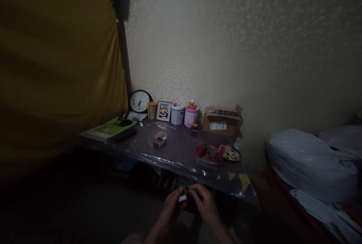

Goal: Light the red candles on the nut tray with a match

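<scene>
Small white flat-sided object (182,198) gripped in left hand (170,201), in front of dark plastic-covered table (178,150). Right hand (206,202) bunched alongside; whether anything is pinched cannot be told. Handling apparently unfinished, object not yet set down. Dark reddish bits (209,154) contained in round pale-rimmed bowl (210,164); pale slender pieces (232,153) in round dark-rimmed dish (240,157).

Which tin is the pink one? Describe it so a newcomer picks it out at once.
Find the dark table against the pale wall. Along its back, a row runs from the clock at left to the cardboard box at right; the pink tin stands just left of that box. A small figurine tops its lid, unlike the white tin beside it.
</scene>
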`<action>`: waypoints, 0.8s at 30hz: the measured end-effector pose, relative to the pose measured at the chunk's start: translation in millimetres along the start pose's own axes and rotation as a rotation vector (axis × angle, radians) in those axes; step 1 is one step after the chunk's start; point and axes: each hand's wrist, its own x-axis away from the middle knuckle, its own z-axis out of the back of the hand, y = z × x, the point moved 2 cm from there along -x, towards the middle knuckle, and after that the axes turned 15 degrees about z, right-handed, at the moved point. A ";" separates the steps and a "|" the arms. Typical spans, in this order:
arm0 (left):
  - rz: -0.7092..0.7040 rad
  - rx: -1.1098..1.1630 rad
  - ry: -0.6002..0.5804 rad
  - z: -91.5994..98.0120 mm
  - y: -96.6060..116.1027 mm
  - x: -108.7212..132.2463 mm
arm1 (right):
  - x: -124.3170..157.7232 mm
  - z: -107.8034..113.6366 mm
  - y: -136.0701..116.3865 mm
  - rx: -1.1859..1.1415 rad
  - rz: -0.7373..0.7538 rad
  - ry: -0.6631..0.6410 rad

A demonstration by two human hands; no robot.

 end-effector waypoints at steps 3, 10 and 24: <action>-0.021 0.015 -0.065 0.5 0.6 2.9 | 0.6 1.1 1.0 0.029 0.012 -0.003; -0.016 0.043 -0.226 0.0 2.7 6.7 | 1.7 4.5 5.2 0.026 0.019 0.045; -0.015 -0.003 -0.200 -4.3 3.3 8.2 | -2.5 8.1 -4.5 0.078 0.074 0.091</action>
